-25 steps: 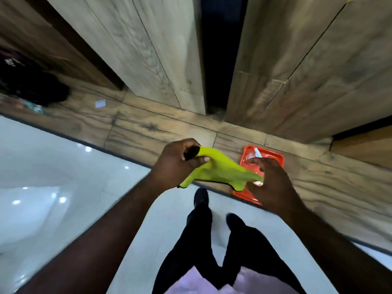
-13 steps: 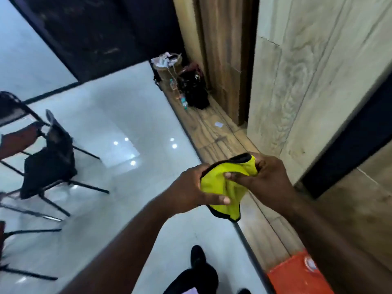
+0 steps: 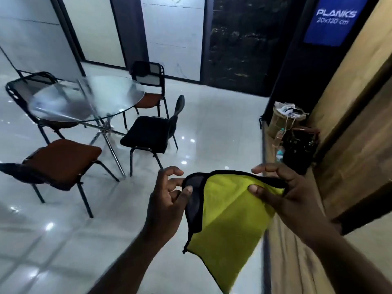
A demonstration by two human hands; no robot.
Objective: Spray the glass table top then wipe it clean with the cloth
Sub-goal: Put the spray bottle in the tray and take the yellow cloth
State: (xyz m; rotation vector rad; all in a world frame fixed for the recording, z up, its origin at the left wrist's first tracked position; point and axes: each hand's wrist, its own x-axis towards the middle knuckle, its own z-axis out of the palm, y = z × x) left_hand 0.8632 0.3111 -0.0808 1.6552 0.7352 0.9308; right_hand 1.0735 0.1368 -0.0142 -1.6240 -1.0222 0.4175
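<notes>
Head camera, first speaker: What are our hands doing?

Second speaker: Our left hand [image 3: 167,196] pinches the top left corner of a yellow microfibre cloth [image 3: 229,219] with black edging, thumb against fingers. Our right hand [image 3: 284,192] pinches the top right edge the same way. The cloth hangs spread between them, its lower corner drooping.

First speaker: Where is the table we must clean?

Second speaker: The round glass table [image 3: 89,98] stands well apart, ahead to our left on glossy white floor tiles [image 3: 212,128]. A black-seated chair [image 3: 148,134] and a brown-seated chair [image 3: 63,160] stand near it.
</notes>
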